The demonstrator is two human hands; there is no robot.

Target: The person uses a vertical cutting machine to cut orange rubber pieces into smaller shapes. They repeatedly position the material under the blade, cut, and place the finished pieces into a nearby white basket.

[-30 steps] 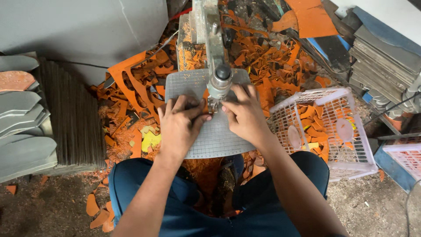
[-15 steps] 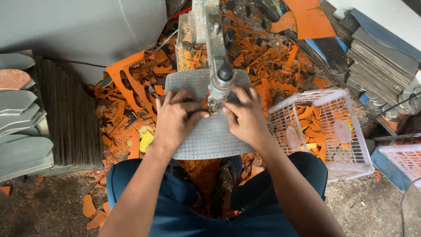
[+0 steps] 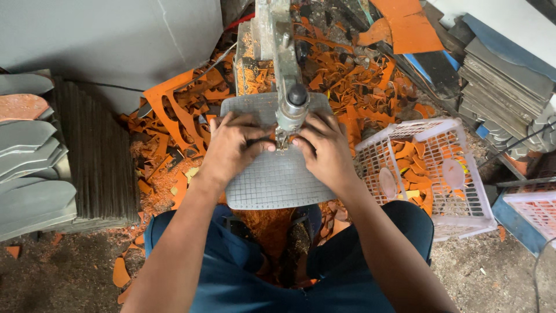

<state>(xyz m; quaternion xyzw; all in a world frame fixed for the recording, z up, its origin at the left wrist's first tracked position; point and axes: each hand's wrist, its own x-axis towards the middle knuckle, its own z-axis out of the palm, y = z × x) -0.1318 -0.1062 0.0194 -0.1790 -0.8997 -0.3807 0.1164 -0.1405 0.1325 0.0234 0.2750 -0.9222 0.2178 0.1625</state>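
Observation:
A grey ribbed rubber sheet [image 3: 272, 185] lies flat on the bed of a metal cutting machine [image 3: 288, 98]. My left hand [image 3: 231, 148] presses down on the sheet left of the machine's blade foot. On the other side my right hand [image 3: 324, 148] presses on it as well. Both sets of fingertips meet just in front of the foot, and a thin dark strip runs between them there. My forearms reach in from below over my blue-clad knees.
Orange offcuts [image 3: 185, 116] cover the floor around the machine. A white plastic basket [image 3: 457, 214] with orange and pale pieces stands at my right. A second white basket [image 3: 536, 211] sits at the far right. Stacks of grey sheets [image 3: 87, 150] and grey sole-shaped pieces [image 3: 26, 168] stand left.
Both hands have slid slightly forward on the grey sheet, towards the blade foot. The sheet has shifted a little under them.

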